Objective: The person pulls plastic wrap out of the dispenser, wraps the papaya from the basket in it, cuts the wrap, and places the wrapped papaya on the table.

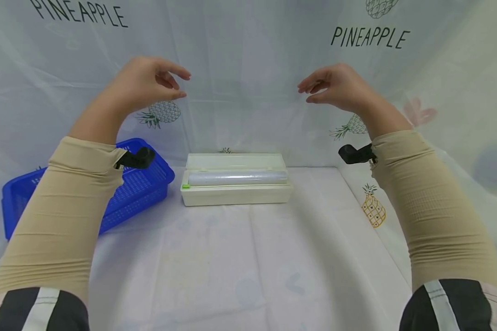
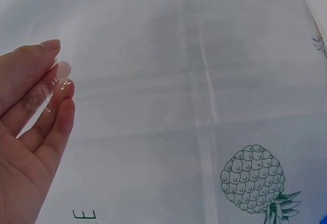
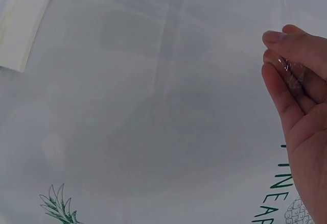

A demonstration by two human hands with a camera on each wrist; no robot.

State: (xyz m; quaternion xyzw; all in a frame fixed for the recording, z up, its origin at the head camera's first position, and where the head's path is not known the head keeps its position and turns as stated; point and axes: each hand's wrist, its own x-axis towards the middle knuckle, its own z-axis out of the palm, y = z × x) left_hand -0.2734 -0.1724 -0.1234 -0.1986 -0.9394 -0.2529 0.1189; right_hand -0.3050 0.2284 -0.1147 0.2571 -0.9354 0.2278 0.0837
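Note:
Both hands are raised above a white cling film dispenser (image 1: 236,195) with its lid up and a shiny roll of film (image 1: 237,178) inside. My left hand (image 1: 147,82) pinches clear cling film between thumb and fingers; glints of the film (image 2: 49,101) show at the fingertips in the left wrist view. Across from it, my right hand (image 1: 338,87) pinches the film too, with crumpled shiny film (image 3: 287,67) among the fingers in the right wrist view. Between the hands the film is so transparent that its edges hardly show.
A blue plastic basket (image 1: 138,202) stands left of the dispenser, partly behind the left sleeve (image 1: 62,207). A pale cloth (image 1: 248,257) covers the table. Behind hangs a white sheet (image 1: 244,92) printed with pineapples. A small green piece (image 1: 185,186) sits at the dispenser's left end.

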